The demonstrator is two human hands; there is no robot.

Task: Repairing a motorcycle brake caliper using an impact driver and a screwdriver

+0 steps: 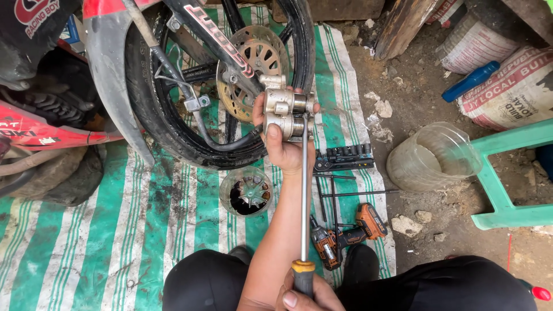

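Observation:
My left hand (283, 151) holds a silver brake caliper (286, 112) up in front of the motorcycle's front wheel (173, 124), close to the rusty brake disc (256, 66). My right hand (308, 296), near the bottom edge, grips the yellow-and-black handle of a long screwdriver (304, 190). Its metal shaft runs straight up and its tip sits at the caliper's right side, against the pistons.
A green-and-white striped tarp (115, 230) covers the ground. On it lie a cut plastic bottle bottom with dark fluid (246, 192), a socket rail (343, 158), loose rods, and an orange cordless driver (345, 233). A clear plastic tub (432, 156), green stool (507, 173) and sacks (512, 86) stand right.

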